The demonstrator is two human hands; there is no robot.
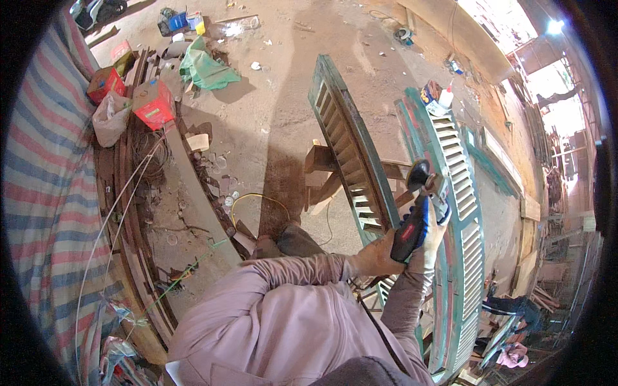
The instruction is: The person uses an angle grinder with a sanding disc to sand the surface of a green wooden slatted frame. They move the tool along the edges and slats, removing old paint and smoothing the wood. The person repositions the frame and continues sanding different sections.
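An angle grinder [412, 233] with a blue and black body is held in front of me, its dark round disc [418, 174] pointing away. My right hand [438, 228] is closed around its right side, close to the metal head. At the rear of the body my left hand [381, 253] is closed against it, most of its fingers hidden. Left of the grinder, a louvred wooden shutter [351, 138] stands tilted on its edge, with its near end by my left hand. A green louvred shutter [465, 212] lies along the right, beyond my right hand.
A wooden stand [322, 158] is beside the tilted shutter. A white-capped bottle [445, 98] rests on the green shutter's far end. To the left are red boxes [153, 106], long boards [199, 193] and a green sack [207, 64]. A yellow cable [261, 195] loops across the floor.
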